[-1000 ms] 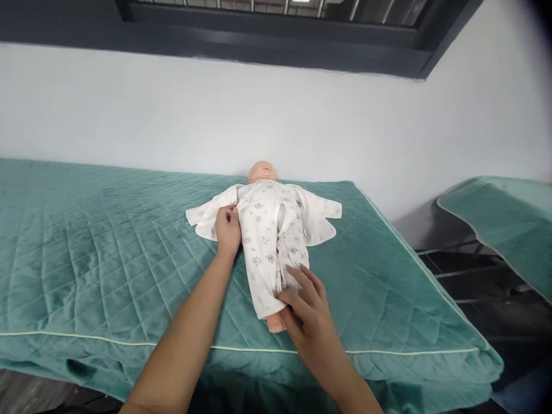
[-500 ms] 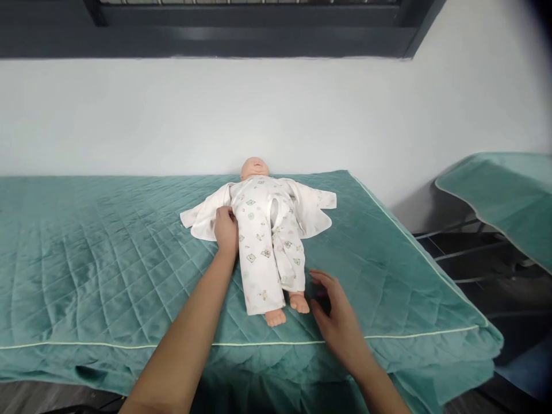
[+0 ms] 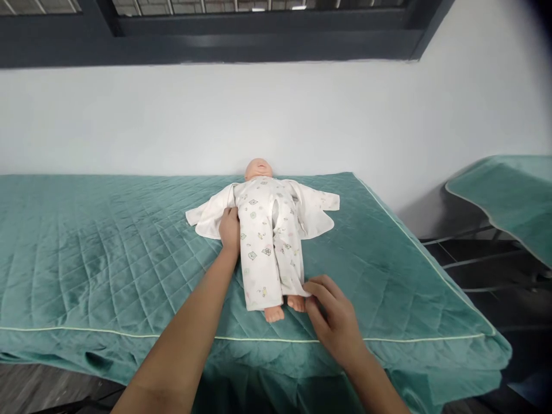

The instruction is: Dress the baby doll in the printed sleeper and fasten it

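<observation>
A baby doll [image 3: 259, 167] lies on its back, head toward the wall and bare feet toward me. White printed baby trousers [image 3: 260, 253] cover its legs and belly. Beneath it a white baby shirt [image 3: 317, 215] is spread out, sleeves to both sides. My left hand [image 3: 230, 229] is closed against the left side of the trousers near the waist; its fingertips are hidden. At the right ankle, my right hand [image 3: 330, 310] pinches the cuff of the right trouser leg and draws it outward. Both doll feet [image 3: 274, 314] stick out below the cuffs.
Under the doll is a green quilted bed cover [image 3: 129, 259] with pale piping along its edges. A white wall [image 3: 172, 121] stands behind it, below a dark window frame [image 3: 259, 49]. To the right, past a gap, hangs another green cover [image 3: 509, 201] over metal bars.
My right hand has moved onto the right trouser cuff and pinched it, and the cuff now reaches further down over the foot. My left hand stays at the waist. The view has shifted slightly.
</observation>
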### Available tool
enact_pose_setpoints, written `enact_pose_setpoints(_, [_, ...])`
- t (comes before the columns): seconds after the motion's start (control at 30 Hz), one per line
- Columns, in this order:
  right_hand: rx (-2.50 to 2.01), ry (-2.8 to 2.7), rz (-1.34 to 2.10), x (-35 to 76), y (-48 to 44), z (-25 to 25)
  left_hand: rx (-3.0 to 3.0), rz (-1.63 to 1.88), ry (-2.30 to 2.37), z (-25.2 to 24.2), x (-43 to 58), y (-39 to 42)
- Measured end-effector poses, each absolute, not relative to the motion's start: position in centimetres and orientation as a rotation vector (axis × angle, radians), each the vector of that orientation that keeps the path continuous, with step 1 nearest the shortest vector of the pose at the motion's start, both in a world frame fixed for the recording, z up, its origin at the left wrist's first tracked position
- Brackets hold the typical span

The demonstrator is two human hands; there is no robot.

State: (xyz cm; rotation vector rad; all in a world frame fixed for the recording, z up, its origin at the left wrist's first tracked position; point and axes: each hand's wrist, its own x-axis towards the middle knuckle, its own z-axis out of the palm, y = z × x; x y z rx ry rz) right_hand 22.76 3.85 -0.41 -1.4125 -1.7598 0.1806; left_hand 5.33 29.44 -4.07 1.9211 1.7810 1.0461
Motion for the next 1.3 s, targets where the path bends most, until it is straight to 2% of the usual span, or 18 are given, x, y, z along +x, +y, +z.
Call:
enact_pose_setpoints(0.13, [-1.363, -1.834, 0.125, 22.1, 2.4, 3.1, 1.895, 1.080, 1.772, -4.2, 5.3, 29.4])
enact_pose_setpoints(0.23, [-1.358, -1.874, 0.088, 22.2, 2.3, 3.8, 1.850, 1.129, 1.766, -4.4, 5.3, 29.3])
enact_pose_setpoints(0.5, [-1.647, -1.694, 0.208, 22.7, 2.2, -2.3, 1.580, 1.389, 1.634, -4.7, 5.3, 30.1])
enact_pose_setpoints(0.6, [-1.762, -1.612, 0.285, 22.5, 2.3, -3.5, 1.560, 1.374, 1.631, -4.8, 5.3, 30.3])
enact_pose_setpoints(0.77, [-1.739, -1.770, 0.256, 22.2, 2.4, -1.9, 1.570, 1.309, 1.679, -4.7, 5.2, 30.3])
enact_pose_setpoints(1.03, [-1.586, -1.868, -0.137, 22.4, 1.4, 0.4, 1.561, 1.283, 1.703, -4.8, 5.3, 30.3])
enact_pose_setpoints(1.3, [-1.588, -1.728, 0.054, 22.7, 0.7, -1.4, 1.584, 1.257, 1.705, -4.9, 5.3, 30.3])
